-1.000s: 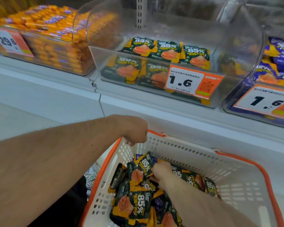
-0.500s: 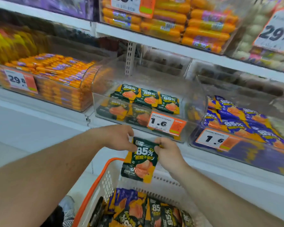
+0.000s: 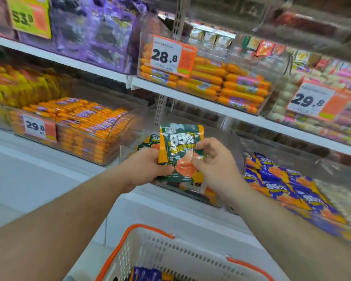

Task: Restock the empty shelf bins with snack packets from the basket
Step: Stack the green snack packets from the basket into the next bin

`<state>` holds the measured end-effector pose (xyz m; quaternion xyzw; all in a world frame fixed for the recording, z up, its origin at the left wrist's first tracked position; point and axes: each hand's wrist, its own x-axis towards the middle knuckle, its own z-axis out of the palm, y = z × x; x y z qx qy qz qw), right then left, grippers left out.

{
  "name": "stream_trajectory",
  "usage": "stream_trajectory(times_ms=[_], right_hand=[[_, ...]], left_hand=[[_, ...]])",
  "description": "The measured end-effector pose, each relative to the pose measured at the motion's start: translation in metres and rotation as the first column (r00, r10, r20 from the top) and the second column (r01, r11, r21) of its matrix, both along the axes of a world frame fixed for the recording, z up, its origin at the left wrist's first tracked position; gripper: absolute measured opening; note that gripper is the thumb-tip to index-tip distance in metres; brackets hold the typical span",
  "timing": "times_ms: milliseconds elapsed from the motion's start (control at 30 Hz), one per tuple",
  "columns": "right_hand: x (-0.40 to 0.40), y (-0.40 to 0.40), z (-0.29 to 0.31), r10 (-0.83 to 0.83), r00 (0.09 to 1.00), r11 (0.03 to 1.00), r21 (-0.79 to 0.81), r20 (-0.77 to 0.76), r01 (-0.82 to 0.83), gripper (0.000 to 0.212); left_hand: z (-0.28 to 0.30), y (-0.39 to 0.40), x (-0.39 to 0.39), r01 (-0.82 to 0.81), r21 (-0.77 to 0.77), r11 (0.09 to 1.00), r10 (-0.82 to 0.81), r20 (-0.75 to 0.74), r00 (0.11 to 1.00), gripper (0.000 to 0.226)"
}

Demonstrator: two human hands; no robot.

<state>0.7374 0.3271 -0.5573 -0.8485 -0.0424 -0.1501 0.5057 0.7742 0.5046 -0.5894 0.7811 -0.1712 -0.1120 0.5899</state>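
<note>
I have both hands up in front of the middle shelf, and between them a green snack packet (image 3: 177,153) stands upright, flat face toward me, glossy foil with an orange border and a big "85%" in white. My left hand (image 3: 145,169) curls round its lower left edge, thumb over the front; my right hand (image 3: 215,161) pinches the right edge between thumb and fingertips. The packet hangs in the open air just before the clear plastic bin (image 3: 130,136), whose curved transparent wall rises to the left of my knuckles, with a few more green packets (image 3: 150,140) lying inside it behind my left hand (most of that bin is hidden by my hands). There is free room above the packet up to the white shelf edge (image 3: 201,101). Tight on the right sits a bin of blue packets (image 3: 282,183), heaped and crinkled; on the left, a bin of orange sausages (image 3: 79,122) packed in rows. Below my forearms is the white perforated basket (image 3: 180,258) with its orange rim, blue packets showing at the bottom. The shelving is smooth white metal; the edges of the view are blurred.
</note>
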Motion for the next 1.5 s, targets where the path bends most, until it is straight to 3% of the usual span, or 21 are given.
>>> stream_trajectory(times_ms=[67, 133, 200, 300, 367, 567, 667, 733, 867, 967, 1033, 1100, 1133, 1200, 1367, 1433, 1500], right_hand=[[0.004, 0.007, 0.010, -0.041, 0.999, 0.999, -0.030, -0.001, 0.041, 0.025], [0.017, 0.007, 0.020, -0.114, 0.992, 0.990, 0.074, -0.045, 0.117, 0.025], [0.038, 0.000, 0.022, -0.222, 0.970, 0.965, 0.123, -0.096, 0.233, 0.024], [0.068, -0.017, 0.015, -0.358, 0.924, 0.933, -0.007, -0.134, 0.360, 0.019], [0.077, -0.029, 0.008, -0.411, 0.890, 0.911, -0.130, -0.195, 0.392, 0.014], [0.090, -0.050, -0.015, -0.483, 0.809, 0.873, -0.252, -0.334, 0.417, 0.020], [0.085, -0.045, -0.020, -0.626, 0.725, 0.753, -0.462, -0.287, 0.468, 0.019], [0.084, -0.042, -0.020, -0.632, 0.710, 0.723, -0.565, -0.311, 0.397, 0.025], [0.082, -0.041, -0.014, -0.459, 0.762, 0.830, -0.527, -0.457, 0.184, 0.038], [0.086, -0.036, -0.019, -0.592, 0.739, 0.617, -0.770, -0.321, 0.160, 0.029], [0.094, -0.036, -0.023, -0.560, 0.788, 0.558, -0.820, -0.257, 0.129, 0.017], [0.094, -0.034, -0.023, -0.475, 0.827, 0.596, -0.802, -0.302, 0.050, 0.016], [0.094, -0.034, -0.025, -0.437, 0.829, 0.644, -0.764, -0.350, 0.017, 0.021], [0.095, -0.036, -0.026, -0.386, 0.802, 0.645, -0.755, -0.456, -0.119, 0.031], [0.102, -0.042, -0.032, -0.323, 0.769, 0.726, -0.665, -0.552, -0.173, 0.034], [0.103, -0.041, -0.032, -0.291, 0.783, 0.699, -0.681, -0.549, -0.217, 0.034], [0.106, -0.045, -0.035, -0.328, 0.773, 0.739, -0.657, -0.544, -0.149, 0.033]], left_hand=[[0.002, -0.006, 0.003, -0.085, -0.091, 0.992, 0.086, 0.001, 0.996, 0.008], [0.001, -0.010, 0.008, -0.215, -0.086, 0.973, 0.222, 0.076, 0.972, 0.011], [-0.002, -0.009, 0.015, -0.349, 0.081, 0.934, 0.312, 0.292, 0.904, 0.027], [-0.013, -0.006, 0.020, -0.388, 0.301, 0.871, 0.208, 0.490, 0.847, 0.044], [-0.021, -0.006, 0.021, -0.357, 0.386, 0.851, 0.152, 0.469, 0.870, 0.048], [-0.025, -0.004, 0.018, -0.299, 0.504, 0.810, 0.092, 0.394, 0.914, 0.052], [-0.025, -0.005, 0.017, -0.296, 0.509, 0.808, 0.087, 0.393, 0.915, 0.054], [-0.025, -0.005, 0.016, -0.298, 0.515, 0.804, 0.084, 0.397, 0.914, 0.055], [-0.026, -0.005, 0.016, -0.298, 0.523, 0.799, 0.077, 0.401, 0.913, 0.058], [-0.027, -0.004, 0.016, -0.288, 0.525, 0.801, 0.069, 0.398, 0.915, 0.060], [-0.028, -0.004, 0.015, -0.284, 0.528, 0.800, 0.063, 0.396, 0.916, 0.060], [-0.028, -0.005, 0.015, -0.285, 0.532, 0.797, 0.065, 0.394, 0.917, 0.062], [-0.028, -0.006, 0.014, -0.286, 0.532, 0.797, 0.067, 0.392, 0.917, 0.062], [-0.028, -0.008, 0.013, -0.285, 0.532, 0.798, 0.069, 0.389, 0.919, 0.063], [-0.028, -0.011, 0.011, -0.285, 0.517, 0.808, 0.076, 0.387, 0.919, 0.062], [-0.029, -0.012, 0.010, -0.302, 0.498, 0.813, 0.096, 0.397, 0.913, 0.061], [-0.030, -0.015, 0.006, -0.319, 0.479, 0.817, 0.096, 0.433, 0.896, 0.060]])
